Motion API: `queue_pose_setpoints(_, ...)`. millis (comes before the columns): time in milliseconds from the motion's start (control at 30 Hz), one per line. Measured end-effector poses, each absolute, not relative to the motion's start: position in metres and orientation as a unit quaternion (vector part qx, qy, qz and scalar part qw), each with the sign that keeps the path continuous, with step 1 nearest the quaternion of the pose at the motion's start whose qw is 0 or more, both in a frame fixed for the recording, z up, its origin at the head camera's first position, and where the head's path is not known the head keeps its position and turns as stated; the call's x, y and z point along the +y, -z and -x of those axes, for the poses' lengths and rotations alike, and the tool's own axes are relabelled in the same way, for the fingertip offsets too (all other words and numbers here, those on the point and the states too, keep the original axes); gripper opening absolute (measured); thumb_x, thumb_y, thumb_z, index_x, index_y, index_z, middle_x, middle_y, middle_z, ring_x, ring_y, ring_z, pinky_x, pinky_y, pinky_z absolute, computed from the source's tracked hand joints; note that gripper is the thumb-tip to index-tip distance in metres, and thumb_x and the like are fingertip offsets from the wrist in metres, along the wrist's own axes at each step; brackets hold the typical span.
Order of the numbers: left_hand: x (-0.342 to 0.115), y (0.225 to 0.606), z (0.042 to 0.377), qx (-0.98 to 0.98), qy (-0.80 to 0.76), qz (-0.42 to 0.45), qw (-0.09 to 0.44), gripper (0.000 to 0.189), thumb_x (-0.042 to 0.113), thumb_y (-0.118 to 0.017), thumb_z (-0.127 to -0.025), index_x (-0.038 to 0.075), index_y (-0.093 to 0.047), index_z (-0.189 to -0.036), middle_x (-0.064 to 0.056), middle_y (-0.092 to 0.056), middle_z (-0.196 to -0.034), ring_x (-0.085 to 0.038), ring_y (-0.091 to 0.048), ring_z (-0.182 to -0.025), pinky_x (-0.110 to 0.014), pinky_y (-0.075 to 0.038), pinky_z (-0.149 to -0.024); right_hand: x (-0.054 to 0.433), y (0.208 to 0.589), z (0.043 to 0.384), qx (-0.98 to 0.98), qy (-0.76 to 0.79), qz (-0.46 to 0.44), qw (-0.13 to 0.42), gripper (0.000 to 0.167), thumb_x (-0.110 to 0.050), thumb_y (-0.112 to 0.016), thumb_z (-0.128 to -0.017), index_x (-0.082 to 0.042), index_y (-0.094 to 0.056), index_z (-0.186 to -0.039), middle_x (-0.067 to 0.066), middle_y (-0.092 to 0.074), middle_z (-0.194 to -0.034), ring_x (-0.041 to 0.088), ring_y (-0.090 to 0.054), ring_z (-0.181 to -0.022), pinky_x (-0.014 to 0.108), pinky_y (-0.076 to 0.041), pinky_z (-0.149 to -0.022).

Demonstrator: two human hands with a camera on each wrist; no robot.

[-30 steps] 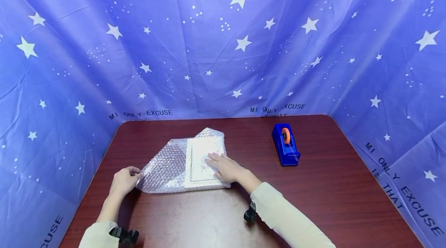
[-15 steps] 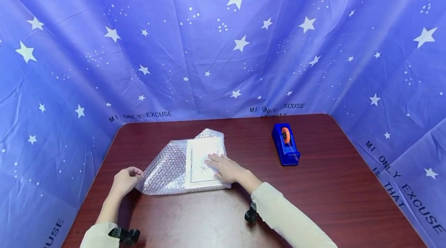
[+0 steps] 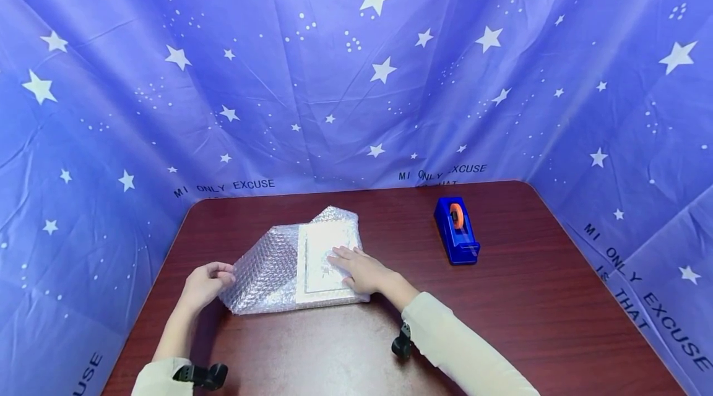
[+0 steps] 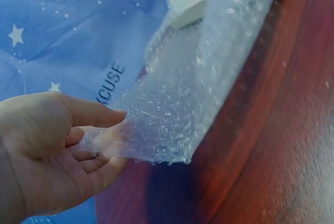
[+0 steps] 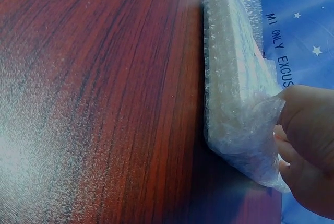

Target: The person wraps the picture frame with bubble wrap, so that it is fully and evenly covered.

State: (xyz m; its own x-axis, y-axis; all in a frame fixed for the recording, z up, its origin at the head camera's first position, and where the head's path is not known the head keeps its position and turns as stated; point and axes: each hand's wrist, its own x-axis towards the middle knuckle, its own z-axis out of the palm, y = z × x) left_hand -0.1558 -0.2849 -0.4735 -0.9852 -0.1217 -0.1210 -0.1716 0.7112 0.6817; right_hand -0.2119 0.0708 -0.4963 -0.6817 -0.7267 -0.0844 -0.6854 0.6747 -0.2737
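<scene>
A white picture frame [image 3: 312,260] lies on a sheet of bubble wrap [image 3: 264,266], part of which is folded over the frame's right side. My left hand [image 3: 206,284] pinches the wrap's left end between thumb and fingers. In the left wrist view that end of the wrap [image 4: 156,130] is lifted off the table. My right hand [image 3: 362,268] rests with fingers extended on the frame's right part, pressing the folded wrap there. From the right wrist view, the wrapped edge of the frame [image 5: 224,67] shows, with my right thumb [image 5: 300,109] at the loose wrap.
A blue tape dispenser [image 3: 458,232] with an orange roll stands at the right rear of the dark red wooden table [image 3: 529,297]. A blue star-printed curtain [image 3: 312,74] encloses the table's back and sides.
My left hand has shifted slightly right, bringing the wrap's left end inward and up. My right hand stays in place on the frame, and the view tilts a little.
</scene>
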Motion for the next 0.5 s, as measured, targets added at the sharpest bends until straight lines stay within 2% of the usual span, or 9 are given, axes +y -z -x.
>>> queue_pose_setpoints(333,-0.263,0.457,0.156,0.877,-0.473,0.074,0.044,0.029,0.007,-0.059,-0.091,-0.011,-0.064,-0.113,-0.017,-0.074,-0.101,0.009,-0.060,-0.072,-0.014,-0.052,-0.066,0.071,0.495,0.211,0.909,0.116,0.387,0.098,0.059,-0.017,-0.060,-0.092,-0.011,-0.039,-0.147,0.012,-0.033,-0.157,0.029,-0.029,-0.147,0.048,-0.025,-0.122)
queue_pose_setpoints(500,-0.252,0.449,0.159,0.817,-0.571,0.065,0.050,0.033,0.005,-0.053,-0.093,-0.018,-0.056,-0.116,-0.010,-0.074,-0.098,0.003,-0.067,-0.079,-0.018,-0.058,-0.075,0.071,0.495,0.212,0.910,0.115,0.387,0.098,0.059,-0.017,-0.060,-0.092,-0.012,-0.039,-0.147,0.011,-0.033,-0.157,0.028,-0.029,-0.147,0.048,-0.024,-0.122)
